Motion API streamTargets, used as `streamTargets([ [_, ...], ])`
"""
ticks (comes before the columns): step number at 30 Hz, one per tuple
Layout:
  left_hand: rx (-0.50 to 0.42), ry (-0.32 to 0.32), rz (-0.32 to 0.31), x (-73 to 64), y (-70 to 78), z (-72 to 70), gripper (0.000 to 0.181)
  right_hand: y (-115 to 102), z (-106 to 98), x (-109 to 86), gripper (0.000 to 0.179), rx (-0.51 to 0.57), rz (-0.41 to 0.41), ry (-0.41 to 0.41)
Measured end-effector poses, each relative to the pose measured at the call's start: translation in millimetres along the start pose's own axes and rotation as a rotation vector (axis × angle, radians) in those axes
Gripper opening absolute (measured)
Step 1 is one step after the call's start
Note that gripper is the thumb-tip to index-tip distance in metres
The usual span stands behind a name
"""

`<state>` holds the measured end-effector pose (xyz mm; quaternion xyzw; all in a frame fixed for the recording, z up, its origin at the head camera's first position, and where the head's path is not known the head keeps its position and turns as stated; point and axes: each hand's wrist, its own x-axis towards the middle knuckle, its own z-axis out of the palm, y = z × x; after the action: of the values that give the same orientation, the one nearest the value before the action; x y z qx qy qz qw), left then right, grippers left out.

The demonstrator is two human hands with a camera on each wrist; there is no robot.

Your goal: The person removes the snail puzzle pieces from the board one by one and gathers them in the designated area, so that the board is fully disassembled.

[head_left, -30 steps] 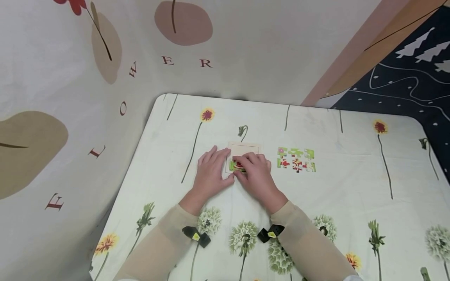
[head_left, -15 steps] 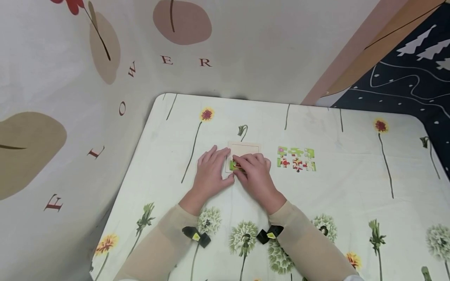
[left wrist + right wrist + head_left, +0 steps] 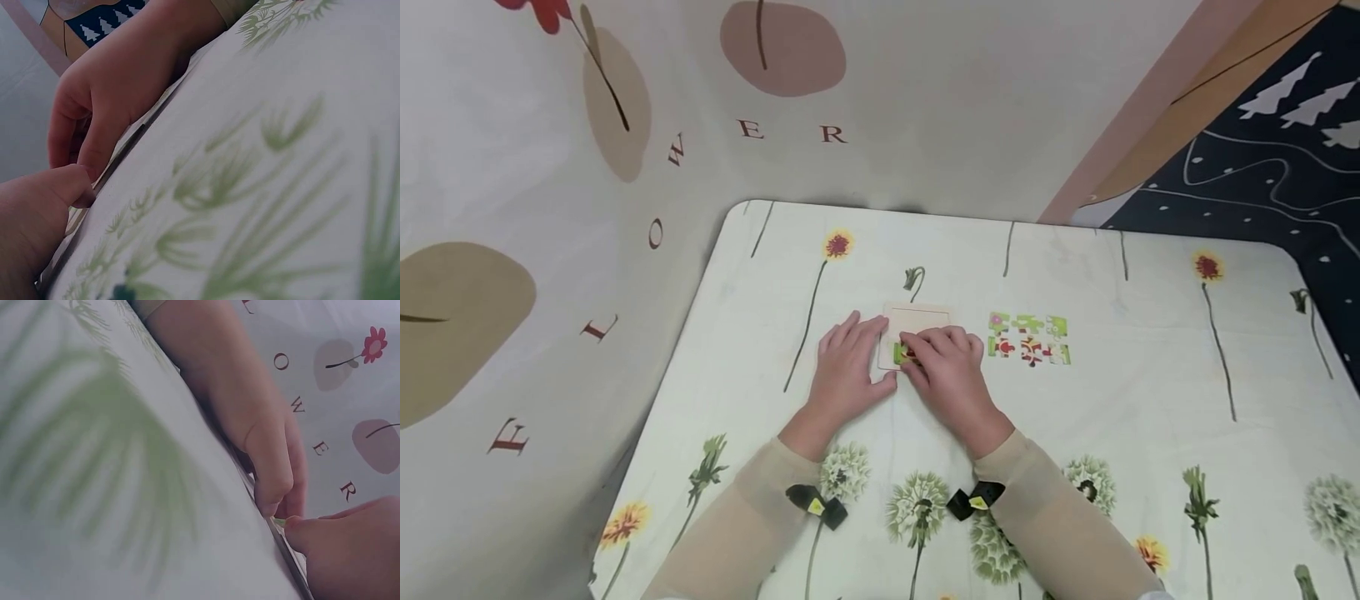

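Note:
A shallow wooden puzzle tray [image 3: 917, 315] lies on the table in front of me. My left hand [image 3: 848, 362] rests along its left side, fingers fairly straight, thumb by the near edge. My right hand [image 3: 951, 375] is over the tray's near right part and pinches a green-and-red puzzle piece [image 3: 899, 353], partly covered by the fingers. In the right wrist view a bit of green puzzle piece [image 3: 279, 522] shows at the right hand's fingertips, near the left thumb [image 3: 267, 500]. The left wrist view has both hands close together at the tray, the piece hidden there.
Right of the tray lie several loose puzzle pieces [image 3: 1030, 338], green, red and white, set out in two rows. The table [image 3: 1135, 375] wears a white flower-print cloth. Printed fabric [image 3: 925, 125] hangs behind its far edge and on the left.
The pinched puzzle piece has slid slightly right within the tray, with the right hand's fingers. The left hand stays in place, and the loose pieces lie as before.

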<state>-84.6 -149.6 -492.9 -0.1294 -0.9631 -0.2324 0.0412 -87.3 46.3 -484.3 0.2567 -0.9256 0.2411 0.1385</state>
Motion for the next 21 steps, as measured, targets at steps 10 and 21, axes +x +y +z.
streamTargets([
  [10, 0.034, -0.001, 0.014, 0.6, 1.8, -3.1, 0.071, 8.9, -12.4, -9.6, 0.043, -0.013, 0.049, -0.04],
  [21, 0.004, -0.002, 0.006, -0.7, 1.9, -1.1, 0.071, 29.6, -26.4, -26.1, 0.045, 0.054, 0.095, -0.049],
])
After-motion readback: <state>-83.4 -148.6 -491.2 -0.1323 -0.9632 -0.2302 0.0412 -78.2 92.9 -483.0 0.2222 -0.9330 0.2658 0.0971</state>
